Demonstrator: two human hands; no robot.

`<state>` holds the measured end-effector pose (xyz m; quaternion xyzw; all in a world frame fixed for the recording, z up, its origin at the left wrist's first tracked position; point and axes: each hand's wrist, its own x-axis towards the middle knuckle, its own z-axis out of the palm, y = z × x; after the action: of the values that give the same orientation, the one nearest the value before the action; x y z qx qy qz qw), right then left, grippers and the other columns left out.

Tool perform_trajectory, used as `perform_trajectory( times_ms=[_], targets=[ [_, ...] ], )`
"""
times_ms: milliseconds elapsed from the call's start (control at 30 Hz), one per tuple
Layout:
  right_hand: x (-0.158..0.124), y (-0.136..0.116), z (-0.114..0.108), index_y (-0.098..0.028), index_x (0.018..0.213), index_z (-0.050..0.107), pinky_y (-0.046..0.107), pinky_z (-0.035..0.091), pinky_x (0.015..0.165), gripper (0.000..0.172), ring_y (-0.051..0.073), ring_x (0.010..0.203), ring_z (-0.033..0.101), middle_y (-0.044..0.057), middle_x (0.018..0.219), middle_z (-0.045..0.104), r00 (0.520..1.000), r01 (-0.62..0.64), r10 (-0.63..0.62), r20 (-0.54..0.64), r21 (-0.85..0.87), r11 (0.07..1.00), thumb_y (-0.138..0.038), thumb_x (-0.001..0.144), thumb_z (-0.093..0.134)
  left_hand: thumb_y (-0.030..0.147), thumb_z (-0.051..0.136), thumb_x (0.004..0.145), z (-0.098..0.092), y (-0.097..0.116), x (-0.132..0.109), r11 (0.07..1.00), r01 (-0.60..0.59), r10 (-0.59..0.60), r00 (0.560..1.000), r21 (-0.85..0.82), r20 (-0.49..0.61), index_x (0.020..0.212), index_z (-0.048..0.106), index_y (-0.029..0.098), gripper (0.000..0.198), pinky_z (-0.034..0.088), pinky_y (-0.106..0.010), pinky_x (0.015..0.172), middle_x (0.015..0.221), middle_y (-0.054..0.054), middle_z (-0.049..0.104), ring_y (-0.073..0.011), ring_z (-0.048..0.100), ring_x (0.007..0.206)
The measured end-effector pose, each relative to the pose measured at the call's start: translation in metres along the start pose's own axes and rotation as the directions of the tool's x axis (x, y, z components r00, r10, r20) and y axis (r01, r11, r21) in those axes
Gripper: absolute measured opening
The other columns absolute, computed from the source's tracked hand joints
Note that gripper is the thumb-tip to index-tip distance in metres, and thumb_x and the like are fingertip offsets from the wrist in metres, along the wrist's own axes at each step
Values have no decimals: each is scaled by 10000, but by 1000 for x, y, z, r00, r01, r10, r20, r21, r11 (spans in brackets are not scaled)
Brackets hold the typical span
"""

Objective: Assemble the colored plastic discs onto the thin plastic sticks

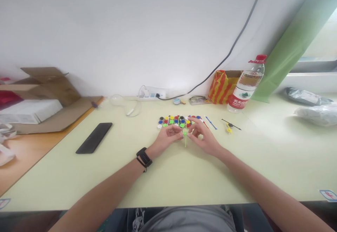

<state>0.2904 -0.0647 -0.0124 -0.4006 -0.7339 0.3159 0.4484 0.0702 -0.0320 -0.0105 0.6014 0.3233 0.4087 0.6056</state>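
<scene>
A thin bright green plastic stick with a small round green piece (185, 133) on it stands nearly upright above the table. My left hand (170, 136) pinches at it from the left, thumb and finger meeting at the round piece. From the other side my right hand (202, 137) closes thumb and fingertips on the same piece. Just behind my hands lie rows of small coloured discs (165, 121), partly hidden by my fingers, with several thin sticks among them. Farther right are a blue stick (211, 123), a black stick with a black disc (231, 124) and a yellow disc piece (229, 129).
At left lies a black phone-like slab (94, 138), beside an open cardboard box (52, 84). Along the wall are a power strip (152, 96), glasses (198, 99), a striped bag (219, 88) and a large water bottle (246, 88). Plastic-wrapped packages (318, 114) lie far right.
</scene>
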Motion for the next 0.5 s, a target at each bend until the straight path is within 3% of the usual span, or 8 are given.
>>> perform_trajectory(
  times_ms=[67,133,167,200,267,300,367,500],
  targets=[
    [-1,1,-1,-319,1531,360,308,526,644,620,135,669,572,34,1044,611,999,23,-24,-21,-44,999,-364,965,609,379,855,806,0,0,0,1000,0,0,1000,-4,-1,987,730,154,314,598,-374,885,995,-57,697,-183,698,888],
    [-2,3,-3,-287,1416,503,308,502,640,462,136,669,565,42,1048,613,999,39,-41,-24,-96,995,-402,977,590,379,862,797,0,0,0,1000,-2,2,1000,-6,-11,986,730,153,323,596,-369,881,985,-60,700,-183,697,884],
    [-2,4,-4,-254,1248,615,308,481,633,309,138,656,555,37,981,620,999,33,-35,-8,-126,991,-424,996,557,381,865,793,0,0,0,1000,-1,1,1000,-6,-15,985,730,151,328,596,-365,876,976,-60,702,-181,696,878],
    [-2,5,-5,-222,1013,670,307,453,618,277,136,624,531,26,864,609,1000,16,-14,13,-155,988,-446,1021,507,384,866,791,0,0,0,1000,1,-1,1000,-5,-17,983,729,150,332,595,-361,869,965,-60,702,-178,695,867],
    [-1,7,-6,-202,644,525,307,387,580,511,129,551,449,-4,626,486,997,-33,45,60,-188,982,-475,1058,406,389,865,790,0,0,0,1000,5,-5,1000,-1,-17,976,728,147,334,594,-354,853,946,-58,700,-172,691,842],
    [0,7,-6,-205,584,434,305,358,565,555,125,533,409,-17,569,416,995,-50,65,71,-186,981,-482,1063,388,389,865,790,0,0,0,1000,5,-5,1000,0,-16,973,727,146,334,593,-353,848,941,-58,699,-171,689,834],
    [1,5,-5,-211,611,396,293,340,554,512,125,549,388,-29,575,396,995,-59,69,65,-147,987,-486,1039,453,384,865,791,1,0,0,1000,0,0,1000,1,-15,967,724,144,330,592,-354,847,938,-57,696,-172,689,833],
    [1,-4,-2,-219,817,521,276,422,595,277,138,638,493,-13,744,567,996,-51,54,74,-43,998,-433,968,608,373,851,811,0,1,0,1000,-14,14,1000,5,0,962,714,144,306,586,-347,858,941,-51,692,-170,695,840]
  ],
)
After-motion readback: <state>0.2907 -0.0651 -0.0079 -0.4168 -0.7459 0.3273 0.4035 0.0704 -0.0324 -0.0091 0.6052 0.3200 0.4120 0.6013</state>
